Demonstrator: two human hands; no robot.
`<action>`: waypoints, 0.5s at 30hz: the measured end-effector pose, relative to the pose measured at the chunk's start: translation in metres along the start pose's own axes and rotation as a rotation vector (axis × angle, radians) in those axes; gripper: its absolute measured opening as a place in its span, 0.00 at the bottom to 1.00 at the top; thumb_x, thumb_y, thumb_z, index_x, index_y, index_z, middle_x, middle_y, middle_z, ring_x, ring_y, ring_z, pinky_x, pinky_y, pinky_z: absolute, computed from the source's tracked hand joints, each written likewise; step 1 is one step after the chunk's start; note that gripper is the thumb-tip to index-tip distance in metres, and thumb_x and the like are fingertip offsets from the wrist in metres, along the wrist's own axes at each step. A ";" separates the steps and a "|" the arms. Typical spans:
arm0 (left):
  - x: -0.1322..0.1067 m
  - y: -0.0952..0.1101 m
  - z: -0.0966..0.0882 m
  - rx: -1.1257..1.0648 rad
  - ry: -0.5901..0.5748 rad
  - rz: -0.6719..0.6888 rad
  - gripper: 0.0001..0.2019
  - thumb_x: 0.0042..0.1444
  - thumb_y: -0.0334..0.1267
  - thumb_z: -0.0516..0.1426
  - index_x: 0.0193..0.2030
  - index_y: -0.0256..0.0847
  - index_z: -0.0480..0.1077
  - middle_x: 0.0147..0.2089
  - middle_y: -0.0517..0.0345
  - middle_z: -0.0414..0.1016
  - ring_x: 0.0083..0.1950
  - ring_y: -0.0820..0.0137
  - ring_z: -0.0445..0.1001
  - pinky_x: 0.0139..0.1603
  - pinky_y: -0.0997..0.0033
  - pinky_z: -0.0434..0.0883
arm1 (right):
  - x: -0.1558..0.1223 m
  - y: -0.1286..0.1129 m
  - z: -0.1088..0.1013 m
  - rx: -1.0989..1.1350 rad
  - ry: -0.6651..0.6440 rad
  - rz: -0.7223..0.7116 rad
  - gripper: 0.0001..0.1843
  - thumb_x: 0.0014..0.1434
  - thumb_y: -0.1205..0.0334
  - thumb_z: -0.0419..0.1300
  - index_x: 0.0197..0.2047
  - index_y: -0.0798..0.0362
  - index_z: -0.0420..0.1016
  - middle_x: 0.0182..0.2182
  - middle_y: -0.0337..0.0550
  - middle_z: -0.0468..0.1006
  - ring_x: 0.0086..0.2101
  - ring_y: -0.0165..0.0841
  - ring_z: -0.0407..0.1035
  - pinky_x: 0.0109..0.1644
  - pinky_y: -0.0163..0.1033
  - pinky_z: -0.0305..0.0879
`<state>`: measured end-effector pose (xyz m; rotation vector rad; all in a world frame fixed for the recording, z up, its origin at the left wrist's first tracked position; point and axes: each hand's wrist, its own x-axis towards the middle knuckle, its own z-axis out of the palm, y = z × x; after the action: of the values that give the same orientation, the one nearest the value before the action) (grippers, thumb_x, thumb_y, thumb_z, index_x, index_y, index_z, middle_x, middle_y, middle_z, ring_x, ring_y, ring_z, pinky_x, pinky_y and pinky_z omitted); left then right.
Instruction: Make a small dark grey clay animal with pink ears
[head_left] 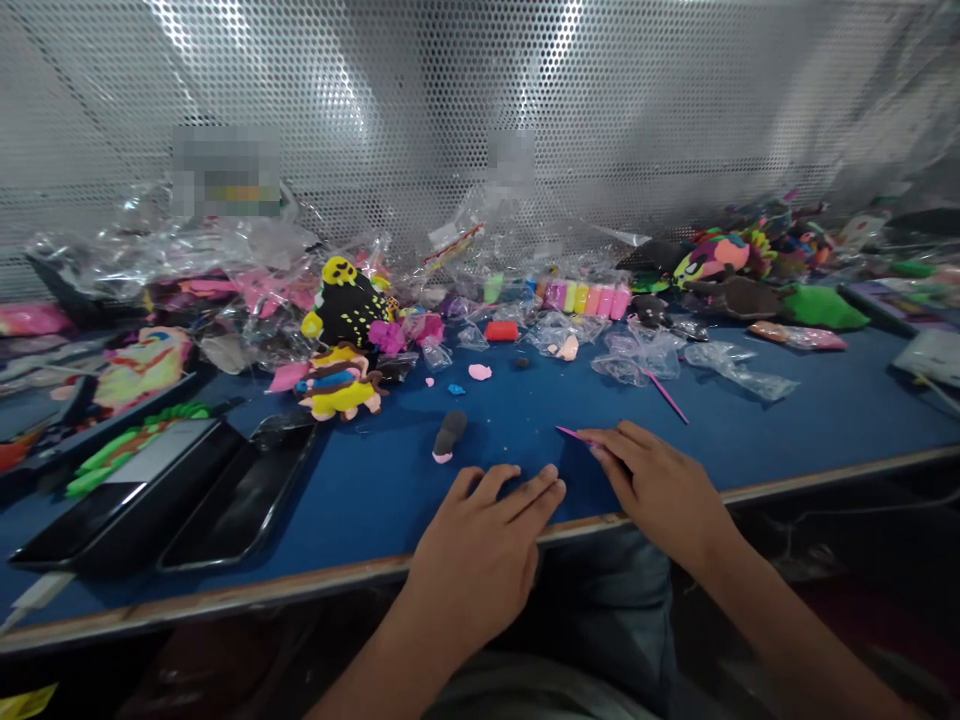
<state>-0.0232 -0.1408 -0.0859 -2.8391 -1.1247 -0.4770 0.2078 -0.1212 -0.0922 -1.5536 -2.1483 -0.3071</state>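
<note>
My right hand (667,485) pinches a thin pink modelling tool (571,433) whose pointed end sticks out to the left, low over the blue tabletop. To its left, my left hand (487,540) rests palm down at the table's front edge with its fingers stretched out, holding nothing that I can see. Just beyond the left fingers lies a dark grey clay piece (451,430) with a pale pink tip. Further back are a flat pink clay bit (479,371), a small blue clay bit (456,389) and a red clay block (502,331).
A second pink stick (666,396) lies to the right, by crumpled clear plastic bags (739,368). Colourful clay figures (341,385) and a row of coloured clay sticks (585,298) stand behind. Dark phones (240,495) occupy the left. A perforated metal panel (420,110) closes off the back.
</note>
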 end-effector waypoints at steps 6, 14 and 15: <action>0.001 0.002 -0.001 0.022 -0.001 0.002 0.25 0.66 0.36 0.48 0.70 0.46 0.56 0.72 0.67 0.58 0.63 0.60 0.63 0.59 0.52 0.59 | -0.001 0.000 0.000 0.004 0.016 0.003 0.19 0.71 0.61 0.46 0.52 0.48 0.77 0.38 0.45 0.81 0.38 0.37 0.77 0.33 0.38 0.70; -0.001 0.005 -0.001 0.048 0.056 -0.015 0.26 0.65 0.38 0.49 0.70 0.44 0.57 0.73 0.63 0.57 0.63 0.61 0.67 0.59 0.54 0.64 | -0.001 0.003 0.003 0.004 0.043 -0.035 0.21 0.70 0.64 0.44 0.53 0.53 0.77 0.44 0.47 0.84 0.42 0.40 0.79 0.42 0.45 0.76; -0.002 0.006 -0.001 0.049 0.085 -0.020 0.26 0.64 0.37 0.50 0.69 0.43 0.59 0.72 0.62 0.58 0.63 0.62 0.67 0.59 0.55 0.64 | -0.003 0.002 0.002 0.008 0.065 -0.036 0.21 0.70 0.64 0.44 0.53 0.54 0.77 0.43 0.47 0.84 0.41 0.40 0.79 0.42 0.46 0.77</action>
<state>-0.0213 -0.1466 -0.0857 -2.7402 -1.1350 -0.5568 0.2097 -0.1226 -0.0953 -1.4815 -2.1274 -0.3559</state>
